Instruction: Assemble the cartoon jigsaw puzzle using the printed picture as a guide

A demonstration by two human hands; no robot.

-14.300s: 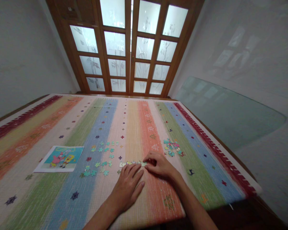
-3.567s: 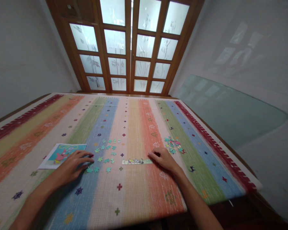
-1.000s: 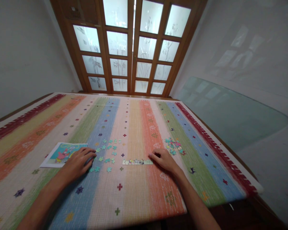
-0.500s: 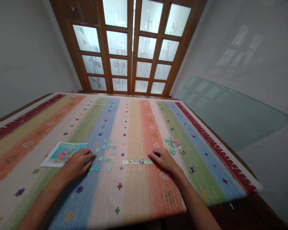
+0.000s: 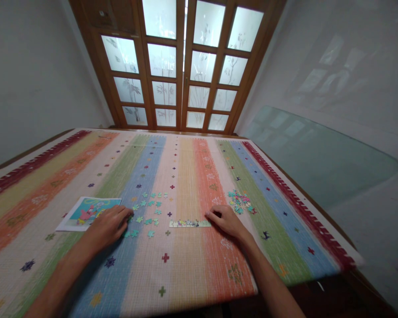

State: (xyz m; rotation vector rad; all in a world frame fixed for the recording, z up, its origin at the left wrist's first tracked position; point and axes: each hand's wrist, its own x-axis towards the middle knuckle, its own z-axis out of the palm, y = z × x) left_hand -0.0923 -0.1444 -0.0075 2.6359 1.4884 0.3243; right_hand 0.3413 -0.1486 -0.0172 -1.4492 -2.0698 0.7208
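Observation:
My left hand [image 5: 111,224] rests with curled fingers between a printed picture [image 5: 81,214] and several loose turquoise jigsaw pieces [image 5: 148,221]. Its fingertips are pressed together at the left edge of these pieces; whatever they hold is hidden. My right hand [image 5: 226,220] is closed in a pinch, thumb and forefinger meeting at the right end of a joined strip of jigsaw pieces [image 5: 189,224]. Whether a piece lies between those fingertips I cannot tell. Just beyond the right hand lies a heap of mixed jigsaw pieces [image 5: 240,202].
A striped, patterned cloth [image 5: 185,172] covers the table. Wooden doors with frosted panes [image 5: 166,59] stand behind its far edge. A pale glass panel [image 5: 318,154] is at the right wall.
The fingers of my left hand have drawn in and curled more at the edge of the loose pieces. My right hand and the strip look unchanged.

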